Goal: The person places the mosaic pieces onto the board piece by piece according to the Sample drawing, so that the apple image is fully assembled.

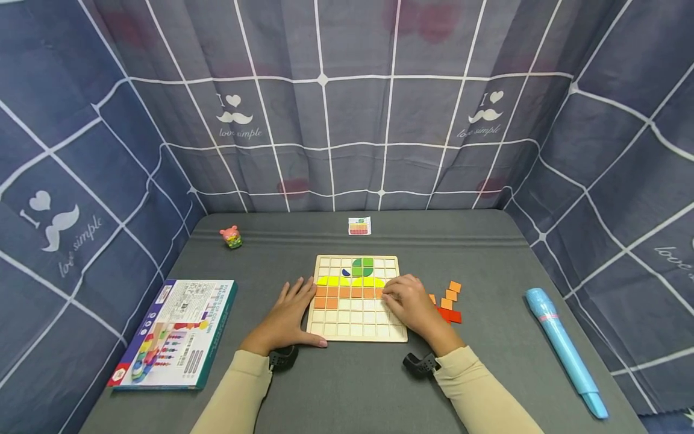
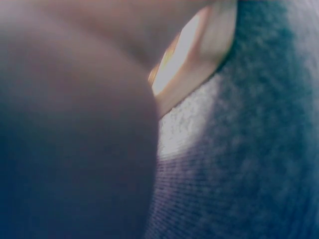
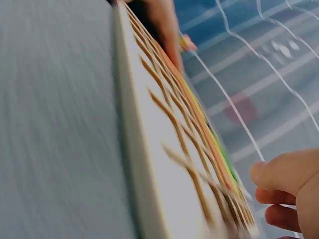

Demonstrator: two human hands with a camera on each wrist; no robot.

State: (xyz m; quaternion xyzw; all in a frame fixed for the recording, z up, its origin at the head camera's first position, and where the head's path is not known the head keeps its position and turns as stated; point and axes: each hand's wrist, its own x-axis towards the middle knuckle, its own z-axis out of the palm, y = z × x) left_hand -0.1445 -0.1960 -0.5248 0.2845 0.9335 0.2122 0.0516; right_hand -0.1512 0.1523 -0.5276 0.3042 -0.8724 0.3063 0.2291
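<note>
A wooden grid board lies flat on the table, its upper half partly filled with green, yellow, dark blue and orange pieces. One row of orange tiles runs across it, with two more below at the left. My left hand rests along the board's left edge, fingers spread and thumb at the near corner. Over the right edge, my right hand has bent fingers, fingertips at the end of the orange row; I cannot tell whether they pinch a tile. In the right wrist view the thumb and curled fingers show beside the board.
Loose orange tiles and red pieces lie right of the board, partly behind the right hand. A small pattern card lies beyond it. A pig figurine and a flat box are left; a light-blue tube is right.
</note>
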